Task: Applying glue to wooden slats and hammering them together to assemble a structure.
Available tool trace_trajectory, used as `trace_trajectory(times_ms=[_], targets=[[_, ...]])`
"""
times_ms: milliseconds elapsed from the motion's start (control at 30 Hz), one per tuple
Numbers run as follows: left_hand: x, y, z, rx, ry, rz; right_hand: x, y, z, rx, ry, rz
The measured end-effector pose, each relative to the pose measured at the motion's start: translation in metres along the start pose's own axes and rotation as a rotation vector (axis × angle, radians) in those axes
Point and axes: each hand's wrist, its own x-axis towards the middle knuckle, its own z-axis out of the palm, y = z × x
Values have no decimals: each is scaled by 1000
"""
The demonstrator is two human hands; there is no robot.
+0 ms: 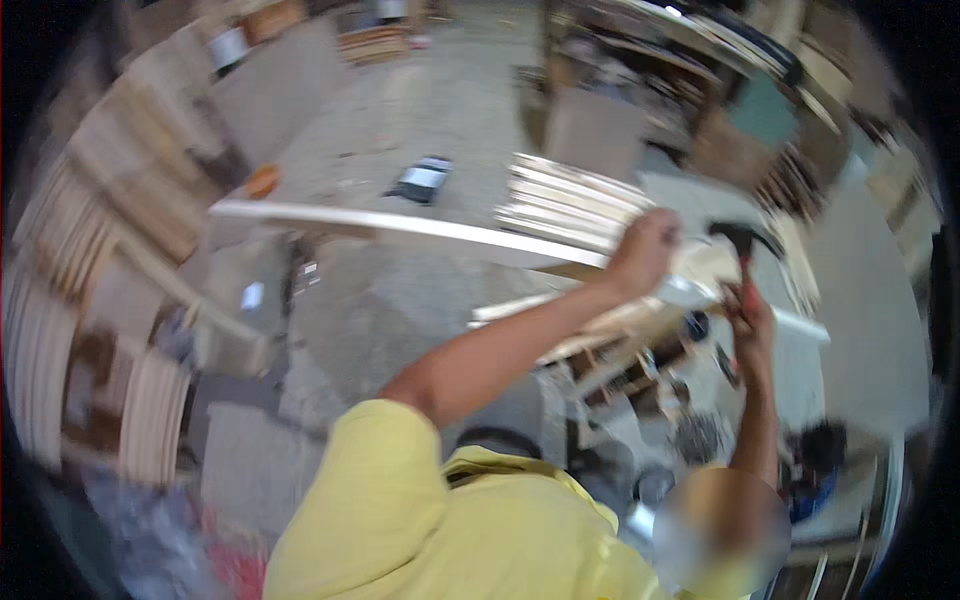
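Observation:
My right hand (748,312) is wrapped round the red handle of a claw hammer (744,262). Its dark head points away from me, above a pale work surface. To the left of the hammer, my left hand (645,252) is closed, with its fingers curled in. Whatever those fingers may hold is hidden and blurred. A long white-edged board (420,228) runs from the far left to beneath my left hand. Just beyond that hand lies a stack of pale wood strips (565,200).
Wood panels (140,150) and stacked boards (45,350) line the left side. A black-and-white package (424,180) and an orange bowl-like thing (262,181) are on the floor. Cluttered shelves (640,70) stand at the back right. Wood pieces and tools lie below my hands.

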Motion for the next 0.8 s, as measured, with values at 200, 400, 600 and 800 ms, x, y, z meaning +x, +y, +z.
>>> trace_trajectory(times_ms=[200, 400, 600, 800], targets=[[-18, 33, -90, -265, 250, 124, 8, 24, 1, -84, 65, -13], [-80, 19, -215, -432, 435, 115, 6, 35, -12, -86, 56, -10], [-144, -46, -232, -709, 671, -327, -9, 18, -18, -62, 22, 87], [-134, -87, -228, -1084, 935, -523, -33, 11, -22, -156, -63, -131]])
